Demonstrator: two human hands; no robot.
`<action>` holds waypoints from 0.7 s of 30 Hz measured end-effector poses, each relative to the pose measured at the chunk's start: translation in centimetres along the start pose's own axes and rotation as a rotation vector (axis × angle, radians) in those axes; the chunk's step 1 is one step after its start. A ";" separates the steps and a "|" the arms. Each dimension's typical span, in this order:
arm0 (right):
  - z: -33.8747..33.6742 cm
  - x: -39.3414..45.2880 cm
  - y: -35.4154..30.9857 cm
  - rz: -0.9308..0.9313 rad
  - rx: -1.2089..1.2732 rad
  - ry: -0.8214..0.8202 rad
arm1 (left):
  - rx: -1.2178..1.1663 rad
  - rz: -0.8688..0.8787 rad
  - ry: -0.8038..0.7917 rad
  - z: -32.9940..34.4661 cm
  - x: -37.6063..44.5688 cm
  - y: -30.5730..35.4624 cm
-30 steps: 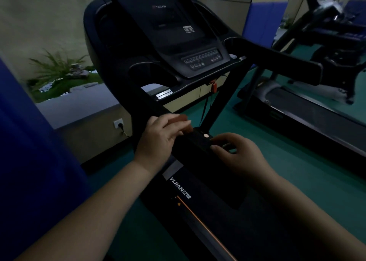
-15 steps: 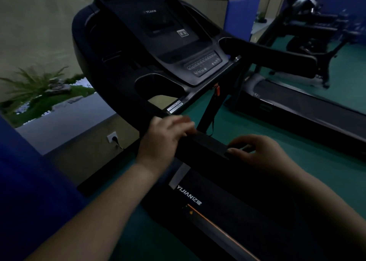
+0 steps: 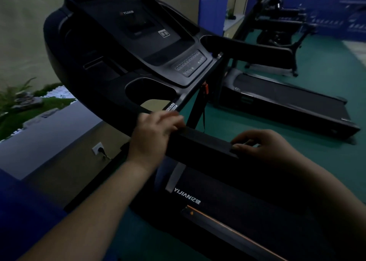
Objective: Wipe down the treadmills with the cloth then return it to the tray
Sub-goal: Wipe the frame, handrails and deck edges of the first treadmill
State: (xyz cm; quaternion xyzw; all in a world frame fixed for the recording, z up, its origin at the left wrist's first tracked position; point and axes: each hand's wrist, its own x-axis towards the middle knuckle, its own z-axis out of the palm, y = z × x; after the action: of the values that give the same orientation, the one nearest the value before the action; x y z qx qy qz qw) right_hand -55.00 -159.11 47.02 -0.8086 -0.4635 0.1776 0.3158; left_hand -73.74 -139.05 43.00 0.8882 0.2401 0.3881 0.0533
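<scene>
1. Dimly lit, a person's left hand (image 3: 156,131) lies on the near treadmill's black handrail (image 3: 200,144), fingers straight and blurred, while the right hand (image 3: 265,146) curls its fingers over the bar's end.
2. No cloth or tray can be made out, so whether either hand holds one cannot be told.
3. Judged from this, the handrail wipe is under way; next comes the console (image 3: 138,35).

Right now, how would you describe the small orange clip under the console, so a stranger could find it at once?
Start at the near treadmill's console, the big dark panel at upper centre. Follow its lower right corner down, just under the button panel, to where the upright meets it. The safety clip hangs there on a dark cord; it is the only bright orange piece on the black console.
</scene>
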 end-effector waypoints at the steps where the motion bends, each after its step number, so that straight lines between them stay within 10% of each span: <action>1: 0.0 0.0 0.0 0.001 0.004 -0.005 | 0.033 -0.091 0.025 -0.3 0.5 -1.3; 5: -0.1 -0.3 0.1 -0.002 0.019 -0.012 | 0.028 -0.279 0.124 0.9 0.4 0.0; 14: -2.2 -2.3 2.0 -0.020 -0.001 -0.023 | -0.057 0.065 0.014 3.3 -2.4 8.1; 21: -3.9 -5.1 5.3 0.042 0.147 -0.003 | -0.026 -0.213 0.117 3.5 -2.9 8.8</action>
State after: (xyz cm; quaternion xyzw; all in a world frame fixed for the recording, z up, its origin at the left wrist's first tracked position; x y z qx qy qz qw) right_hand -51.99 -166.84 46.32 -0.7926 -0.4328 0.2190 0.3696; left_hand -69.59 -147.84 41.13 0.8327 0.3307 0.4346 0.0916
